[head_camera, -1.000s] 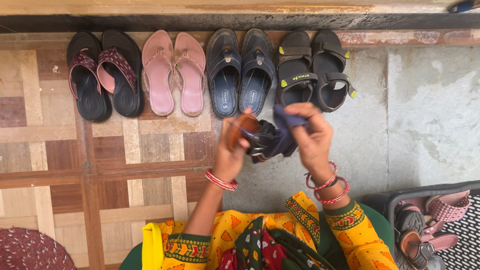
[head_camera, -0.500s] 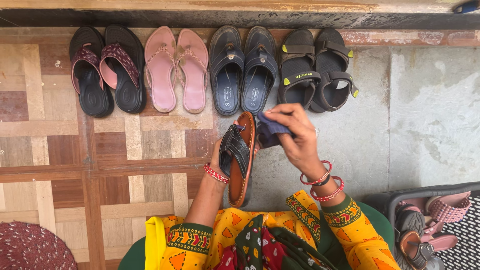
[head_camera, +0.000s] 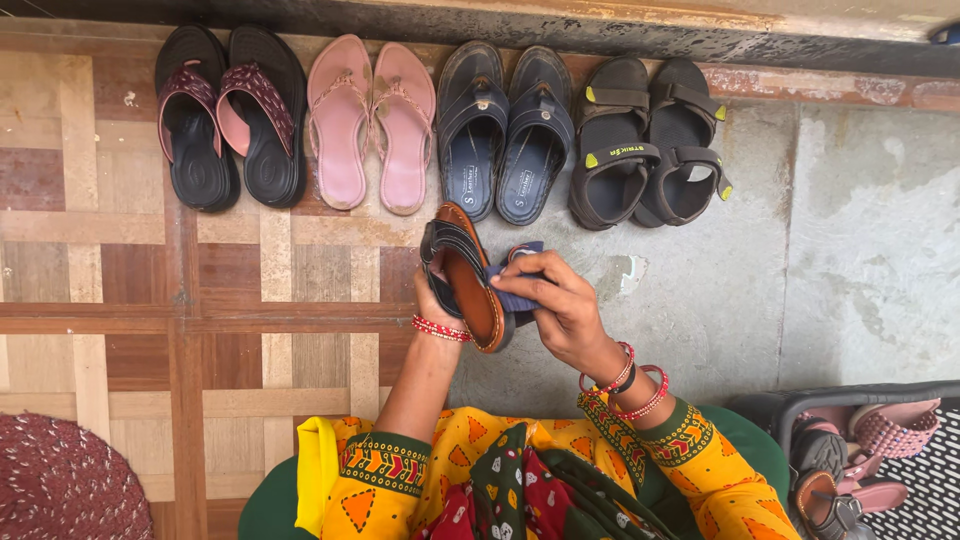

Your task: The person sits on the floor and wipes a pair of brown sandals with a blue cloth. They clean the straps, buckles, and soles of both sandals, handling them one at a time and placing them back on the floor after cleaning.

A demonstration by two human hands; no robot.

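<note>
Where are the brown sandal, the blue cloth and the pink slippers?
brown sandal [head_camera: 473, 283], head view, on its tan insole.
blue cloth [head_camera: 512, 298], head view, on the fold under the fingers.
pink slippers [head_camera: 340, 140], head view, on the left slipper's footbed.

- Two hands: a left hand [head_camera: 432, 298] and a right hand [head_camera: 558, 305].
- One brown sandal [head_camera: 466, 275] with black straps, up off the floor.
- One dark blue cloth [head_camera: 512, 290].
- Four pairs of shoes in a row by the wall, so eight shoes.
- One pair of black slippers with maroon straps [head_camera: 232, 115].
- One pair of pink slippers [head_camera: 372, 122].
- One pair of dark blue slippers [head_camera: 505, 130].
- One pair of black strap sandals [head_camera: 645, 140] with little yellow tabs.
- One black basket [head_camera: 780, 405] at the right, with more shoes piled inside. I cannot count those.
- One round red mat [head_camera: 60, 480] in the corner.
</note>
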